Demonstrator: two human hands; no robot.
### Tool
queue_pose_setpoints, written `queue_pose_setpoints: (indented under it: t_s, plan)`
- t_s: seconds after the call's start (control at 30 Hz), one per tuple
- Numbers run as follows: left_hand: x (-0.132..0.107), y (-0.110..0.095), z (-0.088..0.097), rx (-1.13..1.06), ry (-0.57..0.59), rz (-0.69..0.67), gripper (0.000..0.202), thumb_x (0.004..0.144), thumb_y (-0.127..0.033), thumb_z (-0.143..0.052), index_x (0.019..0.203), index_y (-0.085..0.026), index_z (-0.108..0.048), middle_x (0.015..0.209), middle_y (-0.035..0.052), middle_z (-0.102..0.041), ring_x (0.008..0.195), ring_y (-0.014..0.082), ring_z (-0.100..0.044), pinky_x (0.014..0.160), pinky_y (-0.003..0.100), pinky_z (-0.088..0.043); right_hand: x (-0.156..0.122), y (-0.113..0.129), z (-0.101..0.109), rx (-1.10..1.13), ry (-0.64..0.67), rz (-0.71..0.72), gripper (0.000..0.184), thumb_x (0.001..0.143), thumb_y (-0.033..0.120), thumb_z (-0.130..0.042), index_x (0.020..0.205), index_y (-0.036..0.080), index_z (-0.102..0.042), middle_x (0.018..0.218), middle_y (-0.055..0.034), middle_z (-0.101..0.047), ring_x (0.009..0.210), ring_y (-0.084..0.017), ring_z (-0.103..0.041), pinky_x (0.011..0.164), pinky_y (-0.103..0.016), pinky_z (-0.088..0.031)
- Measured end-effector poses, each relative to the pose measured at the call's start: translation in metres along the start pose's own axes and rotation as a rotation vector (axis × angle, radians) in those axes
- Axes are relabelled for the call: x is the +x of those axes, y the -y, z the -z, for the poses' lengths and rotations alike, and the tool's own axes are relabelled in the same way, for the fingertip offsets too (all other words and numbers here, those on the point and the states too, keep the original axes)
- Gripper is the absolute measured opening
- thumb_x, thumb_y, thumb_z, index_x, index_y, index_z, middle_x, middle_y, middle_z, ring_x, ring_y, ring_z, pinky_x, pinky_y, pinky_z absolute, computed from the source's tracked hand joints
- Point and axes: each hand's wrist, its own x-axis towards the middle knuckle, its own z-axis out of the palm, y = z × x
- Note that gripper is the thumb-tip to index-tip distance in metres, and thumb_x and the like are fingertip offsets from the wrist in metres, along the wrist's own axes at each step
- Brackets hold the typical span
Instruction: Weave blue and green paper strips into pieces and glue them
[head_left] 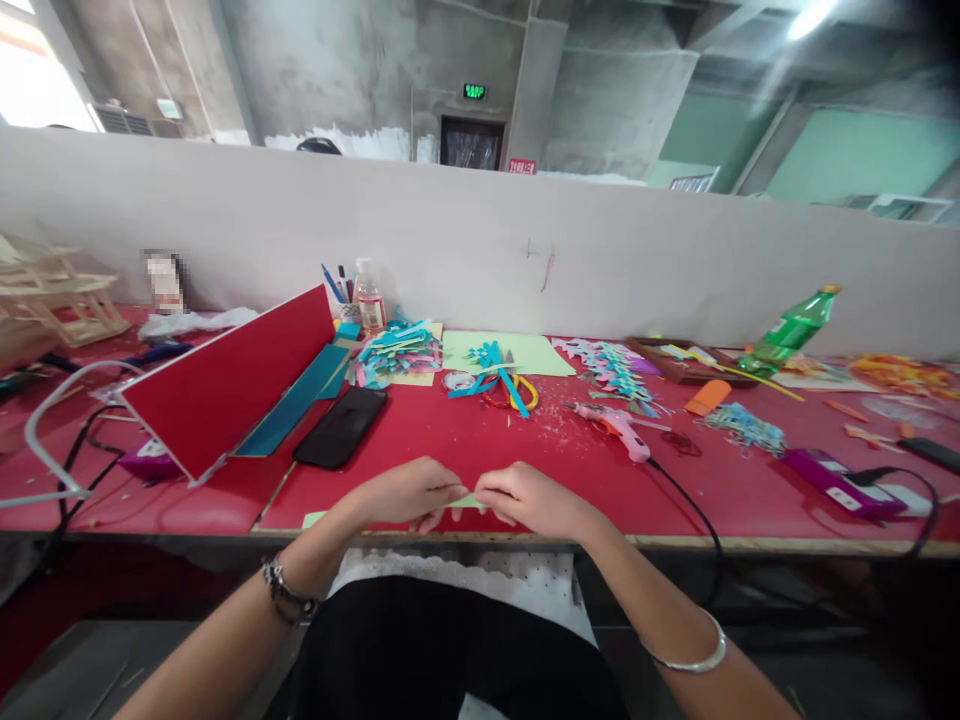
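Note:
My left hand [412,492] and my right hand [531,498] meet near the table's front edge. Both have their fingers curled and pinched on a narrow light green paper strip [466,501], which shows between the fingertips. Another bit of pale green paper [313,519] pokes out beside my left wrist. Beyond the hands lie yellow-handled scissors [529,393] under blue paper strips [491,370]. A pink hot glue gun [619,428] rests to the right of my right hand. A black phone [341,428] lies beyond my left forearm.
A red divider board [232,380] stands at left beside blue card [300,395]. Paper scraps [401,350], a clear bottle [370,300] and green sheets [544,350] sit at the back. On the right are a tilted green bottle [791,332] and a purple power strip [844,484] with cables.

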Motion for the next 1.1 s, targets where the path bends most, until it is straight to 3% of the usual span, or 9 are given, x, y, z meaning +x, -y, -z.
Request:
queue_pose_setpoints:
  t_s: [0.1,0.23,0.4,0.53,0.8,0.93,1.1]
  plan:
    - [0.0,-0.001,0.0,-0.042,0.036,-0.021,0.041,0.083,-0.046,-0.033,0.064,-0.014,-0.05,0.051,-0.0027,-0.054,0.041,0.0058,-0.044,0.046,0.016,-0.034,0.0,-0.004,-0.001,0.098,0.073,-0.043,0.033,0.084,0.03,-0.034,0.056,0.016,-0.043,0.045,0.0046,-0.045,0.04,-0.005,-0.041,0.048,-0.018,-0.033]
    - [0.002,-0.002,-0.002,-0.027,-0.011,-0.031,0.036,0.081,-0.044,-0.038,0.069,-0.013,-0.052,0.054,-0.0027,-0.055,0.044,0.006,-0.046,0.047,0.016,-0.035,0.001,-0.007,-0.003,0.246,0.166,-0.154,0.029,0.085,0.033,-0.03,0.065,0.017,-0.044,0.045,0.0054,-0.046,0.033,-0.005,-0.039,0.037,-0.016,-0.03]
    - [0.002,0.0,-0.001,-0.138,0.025,0.01,0.037,0.08,-0.047,-0.037,0.064,-0.015,-0.046,0.047,-0.004,-0.051,0.038,0.006,-0.041,0.043,0.017,-0.035,0.002,-0.006,-0.001,0.241,0.124,-0.077,0.024,0.081,0.036,-0.042,0.073,0.015,-0.051,0.048,0.0056,-0.048,0.038,-0.005,-0.042,0.04,-0.016,-0.033]
    - [-0.002,0.001,0.003,-0.151,0.06,0.018,0.039,0.08,-0.048,-0.037,0.062,-0.015,-0.046,0.045,-0.0037,-0.051,0.037,0.0061,-0.041,0.042,0.017,-0.034,0.0,-0.01,0.002,0.204,0.127,-0.053,0.028,0.08,0.037,-0.044,0.068,0.014,-0.053,0.042,0.0062,-0.045,0.036,-0.004,-0.039,0.041,-0.016,-0.033]
    - [-0.005,-0.001,0.005,-0.132,0.132,-0.005,0.041,0.081,-0.046,-0.037,0.074,-0.012,-0.056,0.044,-0.004,-0.049,0.038,0.005,-0.039,0.042,0.015,-0.031,0.002,-0.022,0.003,0.434,0.357,-0.112,0.036,0.082,0.045,-0.038,0.069,0.013,-0.05,0.043,0.0053,-0.05,0.029,-0.003,-0.039,0.031,-0.014,-0.03]
    - [-0.004,-0.005,-0.001,-0.097,0.048,-0.009,0.037,0.081,-0.045,-0.037,0.075,-0.013,-0.054,0.055,-0.0025,-0.054,0.042,0.0066,-0.046,0.044,0.017,-0.036,0.005,-0.022,0.001,0.49,0.361,-0.114,0.036,0.082,0.045,-0.038,0.068,0.013,-0.049,0.041,0.0062,-0.048,0.028,-0.003,-0.038,0.033,-0.014,-0.032]
    - [0.0,-0.008,-0.005,-0.056,-0.019,-0.023,0.036,0.082,-0.043,-0.036,0.068,-0.014,-0.053,0.046,-0.0036,-0.05,0.041,0.0071,-0.046,0.044,0.016,-0.035,0.003,-0.02,0.004,0.498,0.275,-0.054,0.025,0.078,0.038,-0.048,0.075,0.014,-0.052,0.046,0.005,-0.052,0.037,-0.005,-0.045,0.042,-0.016,-0.038]
